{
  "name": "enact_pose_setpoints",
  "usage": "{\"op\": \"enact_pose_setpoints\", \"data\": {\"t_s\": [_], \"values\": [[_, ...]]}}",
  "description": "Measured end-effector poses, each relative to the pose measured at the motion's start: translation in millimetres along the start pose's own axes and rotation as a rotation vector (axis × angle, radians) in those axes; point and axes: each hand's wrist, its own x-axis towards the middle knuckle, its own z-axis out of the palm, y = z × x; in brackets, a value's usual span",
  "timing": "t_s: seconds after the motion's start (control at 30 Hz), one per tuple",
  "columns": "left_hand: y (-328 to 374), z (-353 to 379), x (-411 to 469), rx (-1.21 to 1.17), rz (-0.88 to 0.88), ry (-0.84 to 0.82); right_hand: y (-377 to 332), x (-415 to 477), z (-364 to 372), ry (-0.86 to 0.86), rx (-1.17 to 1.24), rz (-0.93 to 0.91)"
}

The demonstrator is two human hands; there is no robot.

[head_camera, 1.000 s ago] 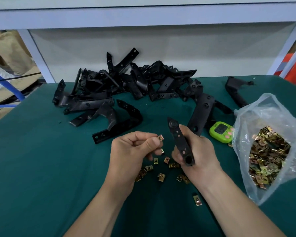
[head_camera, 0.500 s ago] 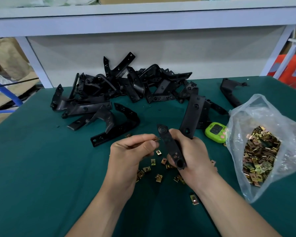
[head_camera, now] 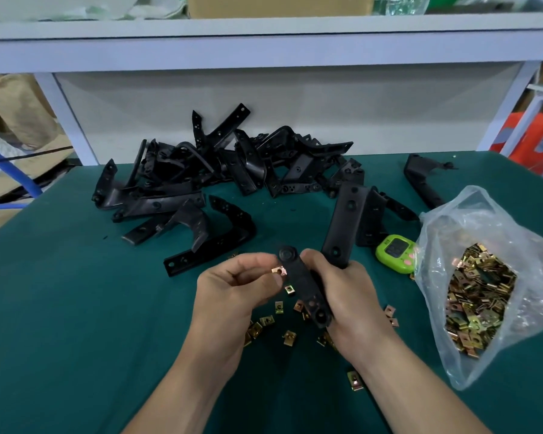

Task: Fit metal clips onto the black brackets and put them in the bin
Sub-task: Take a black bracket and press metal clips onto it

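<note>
Because we want clips within reach, one stray clip (head_camera: 354,379) lies on the green bench (head_camera: 60,308) on the near side of our fingers (head_camera: 314,264), and a scatter of loose clips (head_camera: 265,322) sits right beneath them, ready to be picked up one by one. Above those, our right hand (head_camera: 351,296) wraps its fingers round a black bracket (head_camera: 304,289), tilting the flat strip so its left edge faces the other hand. Our left hand (head_camera: 232,286) pinches a metal clip (head_camera: 279,271) between thumb and fingertip, right at that edge, so we judge it is about to slide on. Just right of our fingers stand a green timer (head_camera: 395,253) and an open plastic bag (head_camera: 470,220) of spare clips, handy for refills. Beyond our fingers waits the bracket pile (head_camera: 226,170), the stock not yet fitted as far as we can tell. No bin is in view.
</note>
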Motion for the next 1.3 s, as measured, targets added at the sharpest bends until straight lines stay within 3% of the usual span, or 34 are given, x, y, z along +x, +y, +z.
{"op": "enact_pose_setpoints", "data": {"t_s": [0.63,0.8,0.93,1.03,1.13,1.3], "values": [[5,0,-9,0.073,-0.135,-0.058,9,5,-9,0.006,-0.294,-0.196],[0,-2,-11,0.104,-0.16,-0.044,7,6,-11,0.043,-0.544,-0.309],[-3,-4,-11,0.089,-0.183,-0.03,7,6,-12,0.027,-0.608,-0.364],[-4,3,-9,0.066,-0.163,-0.014,9,10,-13,0.069,-0.539,-0.351],[-1,10,-7,0.098,-0.095,0.038,7,11,-14,0.078,-0.336,-0.228],[0,2,-10,0.747,0.125,0.197,0,9,-18,0.064,0.009,-0.103]]}}
